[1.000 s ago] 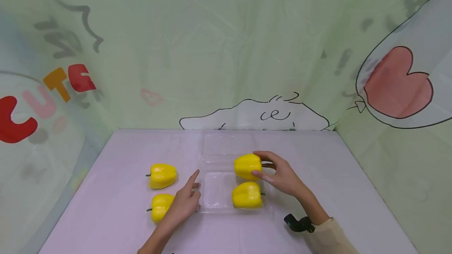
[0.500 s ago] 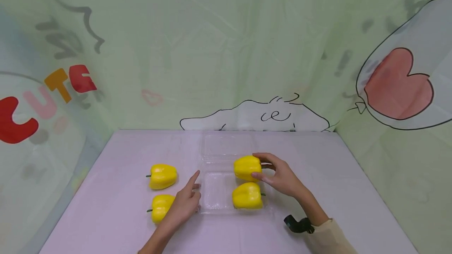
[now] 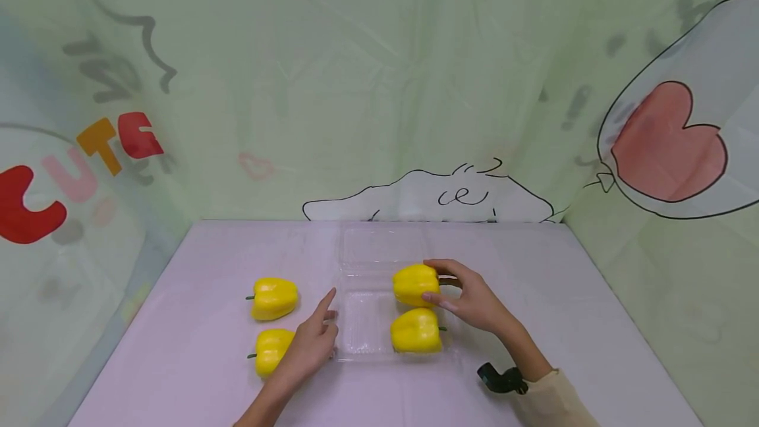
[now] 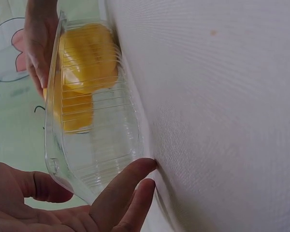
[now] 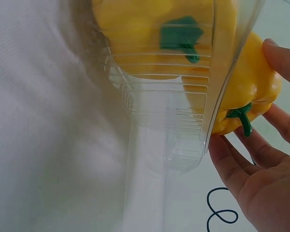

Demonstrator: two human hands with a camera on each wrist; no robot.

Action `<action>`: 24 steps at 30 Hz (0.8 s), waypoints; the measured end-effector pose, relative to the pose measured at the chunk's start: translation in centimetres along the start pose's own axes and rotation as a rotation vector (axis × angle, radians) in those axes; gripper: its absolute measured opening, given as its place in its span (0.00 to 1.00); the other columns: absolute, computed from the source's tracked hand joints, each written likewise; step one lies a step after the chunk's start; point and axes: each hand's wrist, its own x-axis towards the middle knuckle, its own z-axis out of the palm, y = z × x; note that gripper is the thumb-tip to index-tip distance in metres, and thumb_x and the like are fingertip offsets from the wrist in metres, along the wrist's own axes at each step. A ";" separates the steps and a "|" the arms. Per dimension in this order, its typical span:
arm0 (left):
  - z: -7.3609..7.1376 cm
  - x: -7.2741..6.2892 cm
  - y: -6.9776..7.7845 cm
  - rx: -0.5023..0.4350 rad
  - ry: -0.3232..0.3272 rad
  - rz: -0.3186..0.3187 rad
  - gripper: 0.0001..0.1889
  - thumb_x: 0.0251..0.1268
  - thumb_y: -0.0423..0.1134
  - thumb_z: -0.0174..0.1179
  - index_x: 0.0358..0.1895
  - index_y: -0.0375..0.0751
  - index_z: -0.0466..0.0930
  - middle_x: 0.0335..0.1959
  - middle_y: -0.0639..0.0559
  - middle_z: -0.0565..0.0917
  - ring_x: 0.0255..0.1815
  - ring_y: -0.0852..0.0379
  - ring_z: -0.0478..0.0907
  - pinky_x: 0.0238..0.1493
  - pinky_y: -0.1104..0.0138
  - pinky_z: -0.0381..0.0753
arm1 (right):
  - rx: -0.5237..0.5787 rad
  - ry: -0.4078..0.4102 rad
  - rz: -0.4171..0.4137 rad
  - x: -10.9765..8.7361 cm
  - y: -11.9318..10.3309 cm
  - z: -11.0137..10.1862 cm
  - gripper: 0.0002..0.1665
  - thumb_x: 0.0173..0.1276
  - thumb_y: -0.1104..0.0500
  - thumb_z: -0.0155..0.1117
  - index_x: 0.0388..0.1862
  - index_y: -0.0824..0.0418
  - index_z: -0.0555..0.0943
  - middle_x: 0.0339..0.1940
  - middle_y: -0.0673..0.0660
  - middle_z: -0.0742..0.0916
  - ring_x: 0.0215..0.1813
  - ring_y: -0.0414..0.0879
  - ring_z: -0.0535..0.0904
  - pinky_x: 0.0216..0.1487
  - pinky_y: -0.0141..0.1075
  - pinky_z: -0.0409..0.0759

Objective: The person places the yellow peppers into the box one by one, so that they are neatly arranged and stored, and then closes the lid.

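A clear plastic clamshell container (image 3: pixel 363 325) lies with its lid (image 3: pixel 382 246) folded back. In its right half rests a yellow bell pepper (image 3: pixel 416 331), stem to the right. Just behind that one, my right hand (image 3: pixel 474 295) holds another yellow bell pepper (image 3: pixel 416 284) by its stem end, fingers on the far side and thumb on the near side; the right wrist view shows this pepper (image 5: pixel 253 87) partly above the container's rim. My left hand (image 3: pixel 314 341) is at the container's left side, index finger extended and fingertips (image 4: pixel 145 166) low by its wall.
Two more yellow bell peppers lie left of the container: one farther back (image 3: pixel 275 298), one nearer (image 3: pixel 273 351) and partly covered by my left hand. A black curved object (image 3: pixel 501 379) sits at my right wrist. A printed cloth (image 3: pixel 379 84) stands behind the table (image 3: pixel 534 256).
Hands, peppers and container keep nearly the same places. The whole head view has shifted down very slightly, and the held pepper appears marginally lower.
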 end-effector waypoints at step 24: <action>0.0 0.1 -0.1 0.005 0.003 0.006 0.36 0.77 0.34 0.46 0.87 0.47 0.52 0.74 0.26 0.73 0.36 0.53 0.79 0.34 0.68 0.80 | -0.039 -0.025 -0.067 -0.2 -0.1 0.0 0.36 0.68 0.54 0.77 0.73 0.61 0.76 0.67 0.61 0.84 0.66 0.59 0.83 0.68 0.58 0.83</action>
